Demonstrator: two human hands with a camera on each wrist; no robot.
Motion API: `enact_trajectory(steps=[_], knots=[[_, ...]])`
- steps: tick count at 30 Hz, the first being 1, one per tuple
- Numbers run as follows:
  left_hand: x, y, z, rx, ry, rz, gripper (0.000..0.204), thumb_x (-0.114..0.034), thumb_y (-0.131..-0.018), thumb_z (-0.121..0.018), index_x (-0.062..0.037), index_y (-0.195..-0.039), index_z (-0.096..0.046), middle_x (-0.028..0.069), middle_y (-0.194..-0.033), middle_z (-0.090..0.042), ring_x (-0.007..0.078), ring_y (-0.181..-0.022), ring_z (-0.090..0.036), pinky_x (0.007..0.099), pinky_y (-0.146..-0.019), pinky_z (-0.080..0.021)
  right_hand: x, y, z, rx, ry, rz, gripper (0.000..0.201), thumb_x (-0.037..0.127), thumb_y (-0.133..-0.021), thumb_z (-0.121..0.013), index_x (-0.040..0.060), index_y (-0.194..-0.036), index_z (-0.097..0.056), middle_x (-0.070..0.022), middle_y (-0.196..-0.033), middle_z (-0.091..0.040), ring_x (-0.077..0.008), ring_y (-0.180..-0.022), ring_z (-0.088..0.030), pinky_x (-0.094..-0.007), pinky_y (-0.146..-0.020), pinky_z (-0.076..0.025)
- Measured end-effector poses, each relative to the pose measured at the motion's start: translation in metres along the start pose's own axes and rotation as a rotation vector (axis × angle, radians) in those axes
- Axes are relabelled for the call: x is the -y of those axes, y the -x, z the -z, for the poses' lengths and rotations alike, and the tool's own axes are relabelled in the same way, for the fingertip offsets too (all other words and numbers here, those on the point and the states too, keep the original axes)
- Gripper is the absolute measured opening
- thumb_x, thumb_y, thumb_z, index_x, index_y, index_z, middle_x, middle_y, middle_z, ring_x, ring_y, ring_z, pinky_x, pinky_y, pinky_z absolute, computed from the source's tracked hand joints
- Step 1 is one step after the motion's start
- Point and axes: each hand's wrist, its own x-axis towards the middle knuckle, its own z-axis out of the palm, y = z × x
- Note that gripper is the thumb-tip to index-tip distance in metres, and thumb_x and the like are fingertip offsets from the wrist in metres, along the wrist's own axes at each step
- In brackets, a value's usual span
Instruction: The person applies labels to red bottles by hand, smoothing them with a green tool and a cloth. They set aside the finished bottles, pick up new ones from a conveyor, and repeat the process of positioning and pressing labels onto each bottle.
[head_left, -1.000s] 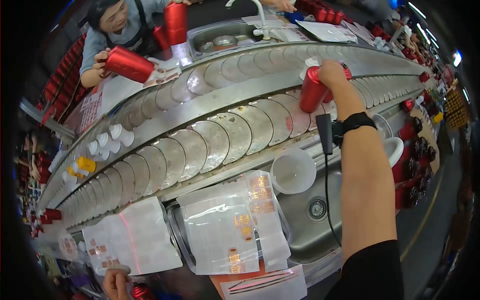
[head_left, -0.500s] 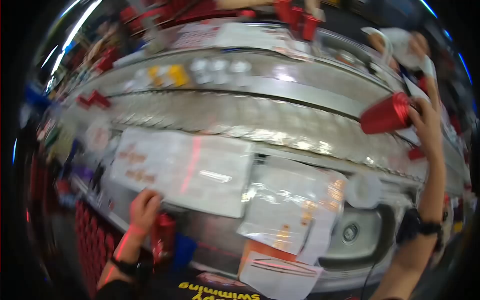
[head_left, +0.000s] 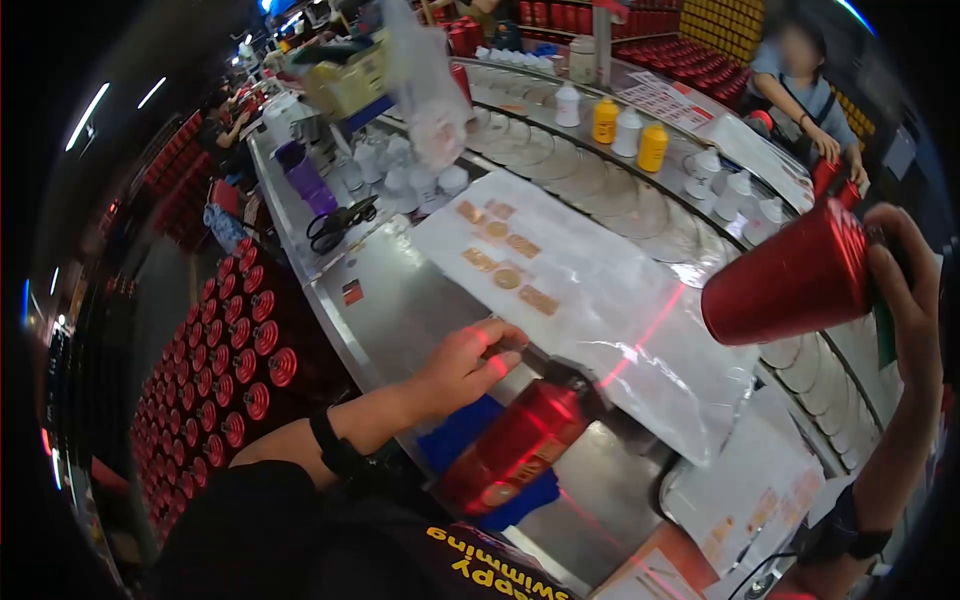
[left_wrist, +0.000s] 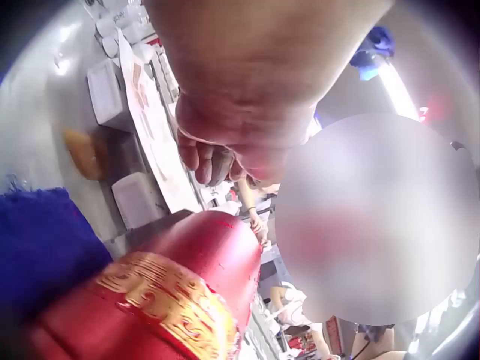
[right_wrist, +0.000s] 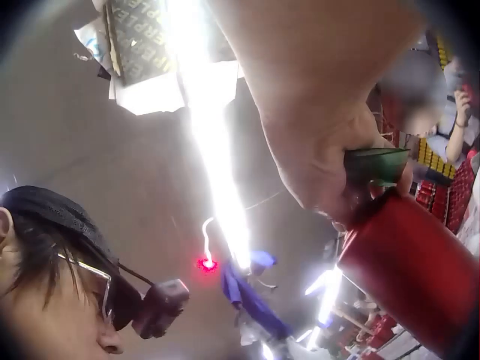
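At the right of the head view my right hand (head_left: 908,285) grips a plain red bottle (head_left: 785,278) by its narrow end, the wide base pointing left. A flat green piece (right_wrist: 379,165) shows between that hand's fingers in the right wrist view. My left hand (head_left: 465,365), fingers loosely curled, hovers near the edge of a white decal sheet (head_left: 590,245). Just below it, a second red bottle (head_left: 520,445) with a gold pattern lies tilted against a black bracket (head_left: 570,385), over a blue cloth (head_left: 455,440). In the left wrist view the patterned bottle (left_wrist: 157,292) is beneath the curled fingers.
Behind the sheet runs a conveyor of overlapping metal plates (head_left: 610,190), carrying white and yellow bottles (head_left: 653,148). Scissors (head_left: 342,225) lie at the table's far left. Many red bottles (head_left: 232,385) stand left of the table. Across the conveyor a person (head_left: 795,90) handles a red bottle.
My right hand has lifted a red bottle off the conveyor and brought it toward me. The head view has swung left, bringing the patterned bottle and left hand toward the middle.
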Motion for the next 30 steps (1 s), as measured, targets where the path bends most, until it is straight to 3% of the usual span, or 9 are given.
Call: enact_trajectory(steps=[4, 6, 10, 13, 19, 22, 23, 26, 30], knots=[[0.037, 0.002, 0.032, -0.105, 0.006, -0.037, 0.023, -0.019, -0.097, -0.056, -0.0017, -0.111, -0.063, 0.0040, -0.098, -0.065, 0.0141, -0.088, -0.059, 0.0301, -0.082, -0.049, 0.055, -0.021, -0.082, -0.125, -0.077, 0.109, 0.028, 0.022, -0.098, -0.059, 0.0026, -0.118, -0.059, -0.0010, -0.101, -0.061, -0.0064, -0.090, -0.056, -0.0210, -0.080, -0.046], [0.048, -0.012, 0.059, -0.160, -0.037, -0.139, 0.023, -0.020, -0.098, -0.054, -0.0023, -0.109, -0.063, 0.0015, -0.095, -0.064, 0.0118, -0.084, -0.057, 0.0288, -0.078, -0.048, 0.093, -0.023, -0.116, -0.033, -0.217, 0.043, 0.027, 0.021, -0.097, -0.059, 0.0020, -0.117, -0.060, -0.0009, -0.100, -0.062, -0.0069, -0.089, -0.057, -0.0221, -0.079, -0.047], [0.074, -0.095, 0.123, -0.214, 0.233, -0.122, 0.022, -0.019, -0.098, -0.051, -0.0049, -0.109, -0.064, 0.0002, -0.093, -0.064, 0.0079, -0.080, -0.060, 0.0250, -0.073, -0.049, 0.141, -0.012, -0.176, -0.085, -0.065, 0.001, 0.025, 0.017, -0.094, -0.063, 0.0011, -0.113, -0.060, 0.0002, -0.100, -0.058, -0.0076, -0.095, -0.054, -0.0229, -0.083, -0.044], [0.082, -0.170, 0.160, -0.146, 0.146, -0.149, 0.025, -0.017, -0.097, -0.051, -0.0047, -0.116, -0.062, 0.0020, -0.096, -0.064, 0.0091, -0.080, -0.062, 0.0259, -0.072, -0.051, 0.165, -0.001, -0.201, -0.129, -0.290, 0.019, 0.023, 0.016, -0.091, -0.066, -0.0014, -0.106, -0.063, -0.0013, -0.088, -0.061, -0.0092, -0.083, -0.056, -0.0256, -0.076, -0.047], [0.104, -0.309, 0.167, -0.133, 0.237, 0.041, 0.046, -0.015, -0.088, -0.056, -0.0023, -0.132, -0.050, 0.0112, -0.101, -0.062, 0.0184, -0.084, -0.064, 0.0302, -0.072, -0.054, 0.188, -0.002, -0.179, -0.077, -0.139, 0.012, 0.029, 0.022, -0.085, -0.068, -0.0001, -0.101, -0.061, -0.0046, -0.087, -0.058, -0.0144, -0.078, -0.054, -0.0277, -0.072, -0.043], [0.168, -0.423, 0.180, -0.306, -0.053, -0.049, 0.048, -0.018, -0.087, -0.058, -0.0015, -0.131, -0.051, 0.0172, -0.106, -0.062, 0.0255, -0.090, -0.064, 0.0356, -0.075, -0.055, 0.183, -0.004, -0.169, -0.105, -0.076, 0.000, 0.037, 0.029, -0.083, -0.069, -0.0022, -0.101, -0.060, -0.0095, -0.088, -0.057, -0.0190, -0.079, -0.054, -0.0301, -0.073, -0.041], [0.150, -0.416, 0.180, -0.430, -0.257, 0.029, 0.052, -0.025, -0.085, -0.062, -0.0015, -0.130, -0.051, 0.0246, -0.115, -0.062, 0.0360, -0.101, -0.064, 0.0441, -0.081, -0.054, 0.185, -0.004, -0.165, -0.103, -0.052, -0.041, 0.039, 0.031, -0.083, -0.069, -0.0023, -0.100, -0.060, -0.0108, -0.088, -0.057, -0.0202, -0.081, -0.053, -0.0312, -0.074, -0.041], [0.157, -0.445, 0.186, -0.509, -0.310, 0.109, 0.057, -0.028, -0.088, -0.057, -0.0031, -0.138, -0.045, 0.0299, -0.141, -0.045, 0.0457, -0.127, -0.048, 0.0503, -0.103, -0.043, 0.181, 0.003, -0.162, -0.118, 0.057, -0.126, 0.044, 0.039, -0.083, -0.067, -0.0013, -0.097, -0.058, -0.0134, -0.090, -0.055, -0.0239, -0.088, -0.052, -0.0356, -0.079, -0.039], [0.163, -0.479, 0.180, -0.568, -0.380, 0.098, 0.069, -0.042, -0.089, -0.060, -0.0043, -0.142, -0.038, 0.0316, -0.148, -0.035, 0.0479, -0.133, -0.042, 0.0525, -0.108, -0.037, 0.181, 0.010, -0.169, -0.142, 0.149, -0.244, 0.053, 0.050, -0.085, -0.061, -0.0016, -0.094, -0.054, -0.0153, -0.093, -0.052, -0.0258, -0.093, -0.048, -0.0407, -0.087, -0.037]])
